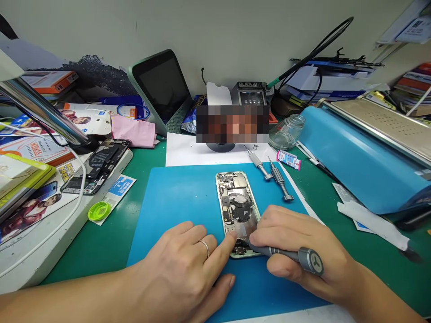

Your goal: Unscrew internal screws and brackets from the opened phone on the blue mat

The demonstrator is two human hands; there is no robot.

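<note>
Nearest us, our left hand (188, 258) holds nothing; its fingers are loosely spread, with the index fingertip resting on the near-left part of an opened phone (239, 211). Our right hand (299, 237) has its fingers closed around the handle of a grey screwdriver (285, 253), whose tip points into the phone's near end; the hands partly hide that spot. The phone lies flat in the middle of a blue mat (178, 193), its boards and battery exposed. We judge it light and stiff-framed but fragile inside, with smooth, rather slippery sides, best held by the outer rim, clear of the bare parts. Beyond its right side lie two slim screwdrivers (280, 179), close enough to be knocked. On the green surface (114, 233) to the left sits a lime-green cap (99, 211), and past it, on a white block, a second dismantled phone (101, 163). A blue roll (363, 166) crowds the right side; farther off stand a glass jar (286, 132) and a dark-screened device (161, 85).
</note>
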